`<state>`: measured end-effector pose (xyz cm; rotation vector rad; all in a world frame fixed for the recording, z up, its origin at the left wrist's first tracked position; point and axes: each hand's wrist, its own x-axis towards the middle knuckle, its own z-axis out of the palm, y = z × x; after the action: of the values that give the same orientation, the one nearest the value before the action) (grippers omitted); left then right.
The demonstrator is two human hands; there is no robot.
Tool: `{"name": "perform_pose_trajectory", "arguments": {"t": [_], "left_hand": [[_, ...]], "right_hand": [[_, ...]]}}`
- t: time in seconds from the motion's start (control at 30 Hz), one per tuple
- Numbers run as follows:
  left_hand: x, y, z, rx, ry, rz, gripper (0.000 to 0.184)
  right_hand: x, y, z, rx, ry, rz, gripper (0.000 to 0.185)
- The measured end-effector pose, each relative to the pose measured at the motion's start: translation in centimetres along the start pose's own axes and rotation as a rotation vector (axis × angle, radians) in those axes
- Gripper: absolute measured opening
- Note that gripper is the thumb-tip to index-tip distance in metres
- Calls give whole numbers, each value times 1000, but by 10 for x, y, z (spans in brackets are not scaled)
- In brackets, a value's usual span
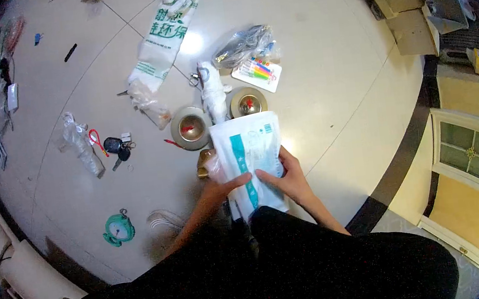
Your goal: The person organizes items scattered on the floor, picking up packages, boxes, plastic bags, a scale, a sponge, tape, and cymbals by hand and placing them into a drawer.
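Observation:
A flat white packet with a teal stripe and a small barcode lies tilted in front of my lap. My left hand grips its left side, thumb on top. From the right, my right hand holds the other edge, its thumb also across the front. The fingers underneath are hidden. Beside my left hand are a pinkish wrapped item and a brass-coloured object, both partly covered. Just beyond the packet sit two round metal pieces, a left one and a right one, with a white wrapped bundle between them.
A printed plastic bag, a clear bag and a card of coloured pens lie on the tiled floor. Leftward are keys, crumpled plastic and a green clock. A cabinet stands right.

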<state>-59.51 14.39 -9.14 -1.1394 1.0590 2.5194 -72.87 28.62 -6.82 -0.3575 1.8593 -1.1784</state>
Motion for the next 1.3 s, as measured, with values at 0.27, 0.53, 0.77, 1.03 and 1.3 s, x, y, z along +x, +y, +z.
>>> {"name": "perform_pose_trajectory", "arguments": {"t": [0.27,0.53,0.77,1.03,1.3], "left_hand": [[-15,7,-10,-124,259,79,63],[-33,30,-50,-353,308,-2,53],[-40,26,-52,-300,414,-113,54],[-46,27,-58,-403,527,-82,57],[-69,41,-69,-502,507,225,55]], "right_hand": [[30,-51,-35,-258,-285,-215,53],[206,-128,-81,-990,-190,-974,68],[259,-125,-69,-1405,-396,-795,67],[236,-81,-110,-820,69,-742,50],[188,-69,-50,-1141,76,-760,60]]}}
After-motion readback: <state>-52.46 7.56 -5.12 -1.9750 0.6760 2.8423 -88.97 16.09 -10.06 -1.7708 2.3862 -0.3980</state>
